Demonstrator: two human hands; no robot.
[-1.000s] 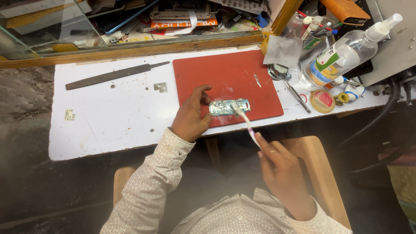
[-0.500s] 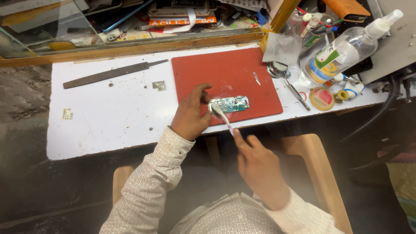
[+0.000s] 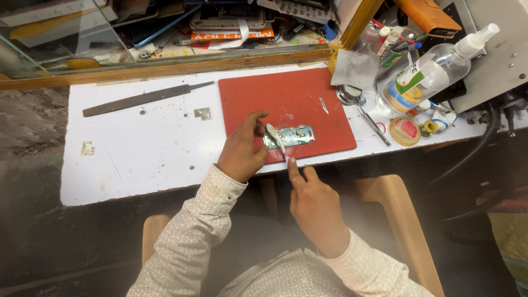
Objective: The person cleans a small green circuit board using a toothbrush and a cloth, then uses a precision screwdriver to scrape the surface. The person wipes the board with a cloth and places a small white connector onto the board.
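— Where is the circuit board (image 3: pixel 290 136) found?

— It is laid flat on the red mat (image 3: pixel 286 99), near the mat's front edge, on the white table (image 3: pixel 137 154). Its left end is pinned under the fingers of the left hand (image 3: pixel 242 148), which are pressed down on it.

— And what is held in the right hand (image 3: pixel 313 206)?

— A small white brush (image 3: pixel 276 141) is pinched between its thumb and forefinger; the head is rested on the board's left part.

— What else is seen nearby?

— A dark file (image 3: pixel 144 98) is laid at the table's back left, well apart. A clear spray bottle (image 3: pixel 429 74) and a round tin (image 3: pixel 405 130) are placed to the right of the mat.
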